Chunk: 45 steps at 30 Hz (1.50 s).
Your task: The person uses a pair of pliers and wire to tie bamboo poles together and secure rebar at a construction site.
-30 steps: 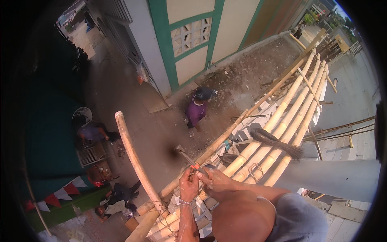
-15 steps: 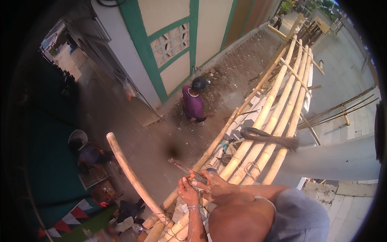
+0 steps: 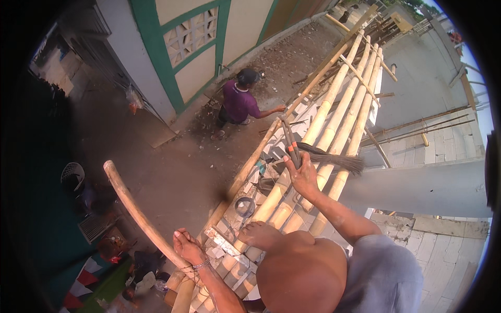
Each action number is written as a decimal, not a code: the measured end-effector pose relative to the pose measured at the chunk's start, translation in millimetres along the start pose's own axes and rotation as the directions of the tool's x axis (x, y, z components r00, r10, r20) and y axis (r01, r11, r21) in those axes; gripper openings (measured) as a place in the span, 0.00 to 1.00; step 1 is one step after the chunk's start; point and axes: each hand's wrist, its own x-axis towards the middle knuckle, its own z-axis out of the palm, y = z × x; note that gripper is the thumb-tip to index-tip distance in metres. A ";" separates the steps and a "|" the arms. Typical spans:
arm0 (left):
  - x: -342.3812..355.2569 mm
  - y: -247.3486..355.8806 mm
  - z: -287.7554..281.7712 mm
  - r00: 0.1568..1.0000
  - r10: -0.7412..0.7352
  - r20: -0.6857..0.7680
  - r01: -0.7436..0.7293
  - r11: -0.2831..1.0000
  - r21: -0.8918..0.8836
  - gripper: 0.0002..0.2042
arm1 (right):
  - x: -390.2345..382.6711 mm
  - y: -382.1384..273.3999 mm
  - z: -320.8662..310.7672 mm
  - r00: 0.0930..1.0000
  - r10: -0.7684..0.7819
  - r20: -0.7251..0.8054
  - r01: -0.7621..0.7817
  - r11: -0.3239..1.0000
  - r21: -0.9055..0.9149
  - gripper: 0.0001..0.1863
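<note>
My right hand [image 3: 301, 175] grips metal pincers [image 3: 288, 135] with orange-banded handles, raised over the long bamboo poles [image 3: 339, 120]. A bundle of dark tie wire [image 3: 339, 161] lies across those poles just beyond it. My left hand [image 3: 189, 246], with a chain bracelet at the wrist, has its fingers curled beside the short bamboo pole [image 3: 133, 201]; whether they hold anything is unclear. Wire lashing [image 3: 185, 272] shows at that pole's lower end. My bare foot [image 3: 258, 235] rests on the bamboo, near a round dark-rimmed container [image 3: 245, 206].
A person in a purple shirt [image 3: 237, 101] is on the ground below, an arm reached to the outer pole. Another person [image 3: 88, 193] is at the shaded left beside a white chair [image 3: 72, 173]. A green-trimmed wall [image 3: 193, 73] bounds the path; white block masonry [image 3: 438, 250] lies right.
My right hand has moved up and away from my left hand with the pincers, now tilted more upright. My left hand has moved down-left. The person in purple has turned and reached out rightward.
</note>
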 end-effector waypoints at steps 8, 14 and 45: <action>8.6 26.7 -10.3 0.986 0.009 0.167 -0.049 0.969 0.241 0.16 | 12.3 144.5 -27.1 0.915 0.288 -0.282 -0.387 0.823 -0.416 0.39; 11.6 55.5 -53.8 0.982 -0.102 0.158 0.084 0.989 0.120 0.18 | -12.1 190.1 -17.6 0.922 0.254 -0.293 -0.371 0.798 -0.474 0.44; -25.4 38.4 38.1 0.902 0.002 0.432 -0.207 0.880 0.427 0.12 | 8.5 -153.3 39.9 0.904 -0.227 0.363 -0.146 0.634 0.759 0.15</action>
